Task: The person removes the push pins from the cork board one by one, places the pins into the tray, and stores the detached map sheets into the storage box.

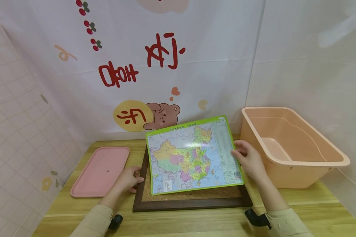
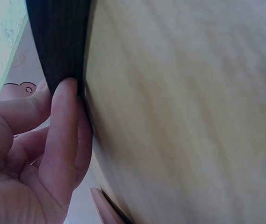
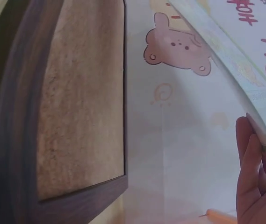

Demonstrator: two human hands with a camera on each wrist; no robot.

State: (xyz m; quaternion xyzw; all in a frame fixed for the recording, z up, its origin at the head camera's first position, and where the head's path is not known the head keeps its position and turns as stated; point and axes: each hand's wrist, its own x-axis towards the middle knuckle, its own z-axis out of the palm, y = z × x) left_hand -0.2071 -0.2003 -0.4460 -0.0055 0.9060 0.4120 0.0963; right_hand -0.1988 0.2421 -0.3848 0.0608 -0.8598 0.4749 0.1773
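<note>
A laminated map sheet with a green border is tilted over a cork board in a dark wooden frame. My right hand pinches the map's right edge between thumb and fingers. In the right wrist view, the sheet is raised off the cork, seen from its edge. At the board's left side, my left hand holds the frame's edge. The left wrist view shows its thumb and fingers pinching the dark frame. Most of the cork is hidden under the map.
A pink tray lies on the wooden table left of the board. A deep peach bin stands at the right, close to my right hand. Behind the table hangs a white printed cloth.
</note>
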